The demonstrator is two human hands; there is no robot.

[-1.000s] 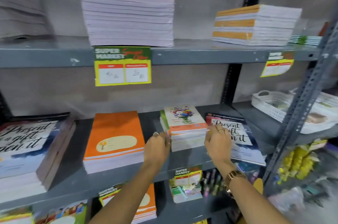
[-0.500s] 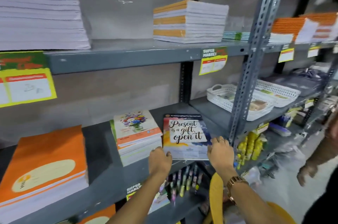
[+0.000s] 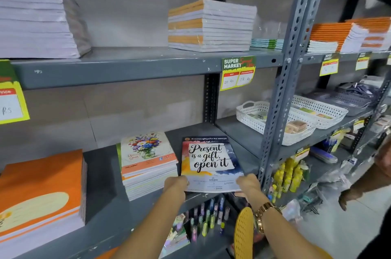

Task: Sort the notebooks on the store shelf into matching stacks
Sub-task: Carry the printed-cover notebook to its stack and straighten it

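A notebook with the words "Present is a gift, open it" [image 3: 208, 161] lies at the front of the grey middle shelf [image 3: 101, 208]. My left hand [image 3: 175, 184] grips its near left corner. My right hand [image 3: 249, 183], with a gold watch on the wrist, grips its near right corner. Just left of it stands a stack of flower-cover notebooks [image 3: 148, 163]. Further left sits a stack of orange notebooks [image 3: 40, 193], cut off by the frame edge.
On the upper shelf stand a tall white stack [image 3: 36, 13] and a wrapped orange-and-white stack [image 3: 209, 26]. A grey upright post [image 3: 281, 93] rises just right of my right hand. White baskets [image 3: 254, 117] sit beyond it. Another person's hand [image 3: 347, 197] is at the right.
My view has swung right. Both hands left the flower stack and closed on the near corners of the "Present is a gift" notebook, which now lies straight.
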